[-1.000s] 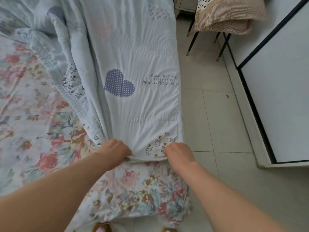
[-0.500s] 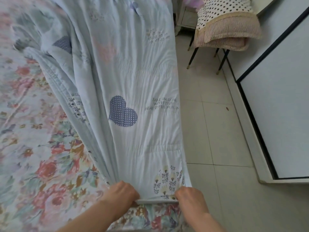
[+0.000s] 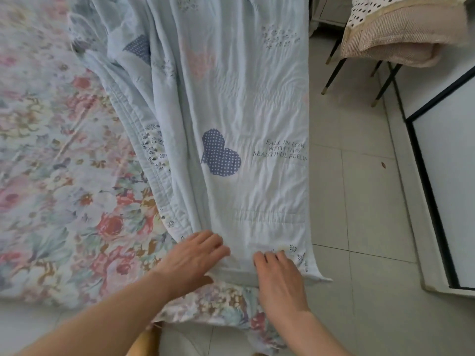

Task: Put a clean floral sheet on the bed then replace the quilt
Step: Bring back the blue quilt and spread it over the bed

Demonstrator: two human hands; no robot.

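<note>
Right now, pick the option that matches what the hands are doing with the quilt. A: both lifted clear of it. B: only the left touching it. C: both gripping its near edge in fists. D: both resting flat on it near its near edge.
D: the left hand and right hand both lie with straight fingers on the quilt at its near edge.

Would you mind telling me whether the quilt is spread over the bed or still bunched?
Still bunched: the quilt lies in a narrow gathered strip along one edge, leaving the floral sheet uncovered.
</note>
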